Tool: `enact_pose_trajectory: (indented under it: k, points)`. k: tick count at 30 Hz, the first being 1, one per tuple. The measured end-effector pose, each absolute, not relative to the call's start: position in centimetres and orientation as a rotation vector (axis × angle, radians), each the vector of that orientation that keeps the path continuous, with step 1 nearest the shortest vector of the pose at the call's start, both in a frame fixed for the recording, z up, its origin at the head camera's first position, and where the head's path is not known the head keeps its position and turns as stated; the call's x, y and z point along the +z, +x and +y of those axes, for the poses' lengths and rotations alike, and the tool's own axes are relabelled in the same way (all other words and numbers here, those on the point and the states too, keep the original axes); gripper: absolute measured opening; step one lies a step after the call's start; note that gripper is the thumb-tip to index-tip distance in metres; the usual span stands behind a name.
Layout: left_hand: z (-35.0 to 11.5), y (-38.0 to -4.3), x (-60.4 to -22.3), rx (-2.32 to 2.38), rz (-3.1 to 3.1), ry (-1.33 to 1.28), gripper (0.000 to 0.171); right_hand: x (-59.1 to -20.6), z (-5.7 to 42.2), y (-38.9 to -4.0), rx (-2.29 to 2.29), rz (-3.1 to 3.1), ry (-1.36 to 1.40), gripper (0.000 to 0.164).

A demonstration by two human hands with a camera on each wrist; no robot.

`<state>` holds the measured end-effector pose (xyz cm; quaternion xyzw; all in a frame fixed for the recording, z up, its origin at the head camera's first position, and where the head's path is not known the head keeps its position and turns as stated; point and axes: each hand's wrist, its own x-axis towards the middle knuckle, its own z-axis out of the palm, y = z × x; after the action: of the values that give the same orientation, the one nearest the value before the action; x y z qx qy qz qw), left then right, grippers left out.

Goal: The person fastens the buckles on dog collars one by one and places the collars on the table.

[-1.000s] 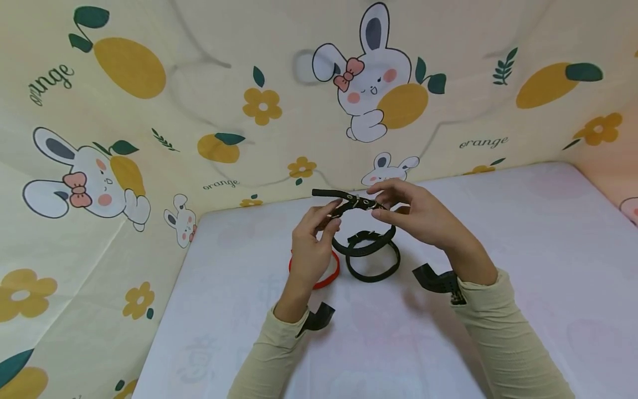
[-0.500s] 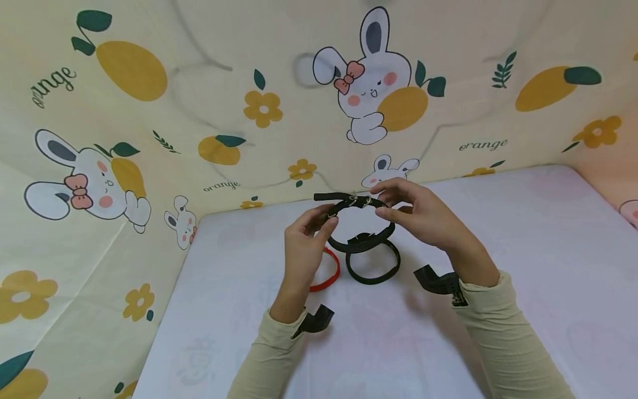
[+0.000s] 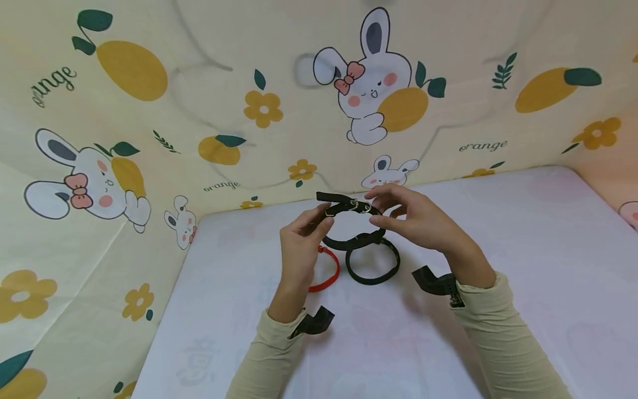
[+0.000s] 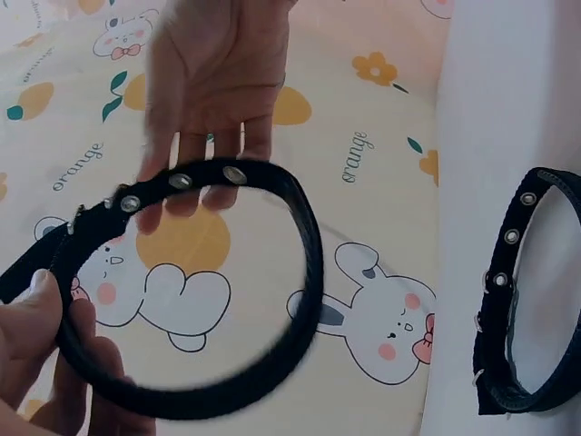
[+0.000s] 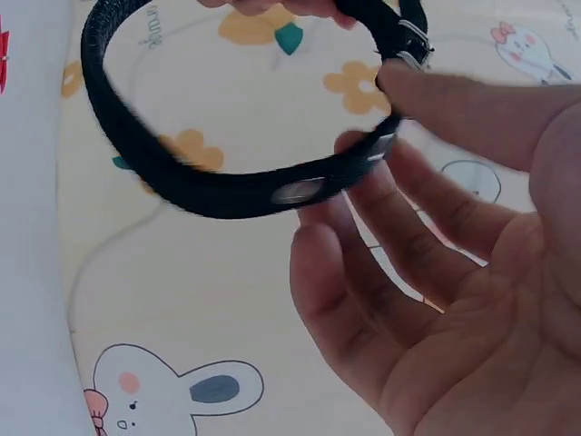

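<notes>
A black buckled collar with metal eyelets is held up above the table as a closed loop, its loose strap end pointing left. The left hand pinches the loop's left side between thumb and fingers. At the right side, beside the buckle, the right hand holds the band, its thumb on one edge and fingertips against the other face. Below lies a second black collar, partly covered by the raised one. A red collar lies to its left, half hidden behind the left hand.
The table has a white cover. Behind and to the left rises a cream cloth printed with rabbits and oranges, close to the table's far edge. Black straps stick out from both sleeve cuffs.
The held collar has shifted slightly left and its loop has turned, showing more open. The left hand moved a little left; the right hand moved slightly left with it. The collars on the table stayed.
</notes>
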<state>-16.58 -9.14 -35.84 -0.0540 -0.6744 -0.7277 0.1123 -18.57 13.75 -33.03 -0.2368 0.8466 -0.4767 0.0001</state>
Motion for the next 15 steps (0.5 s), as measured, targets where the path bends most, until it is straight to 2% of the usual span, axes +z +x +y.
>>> enact_pose_trajectory:
  k: [8, 15]
  points:
    - [-8.5, -16.3, -36.3, -1.822, -2.122, -0.369, 0.033, -32.9, 12.6, -18.0, -1.574, 2.713, -0.921, 0.033]
    - [-8.1, -16.0, -36.4, -1.739, -2.184, -0.409, 0.035, -33.0, 11.9, -17.6, -1.636, 2.739, -0.975, 0.027]
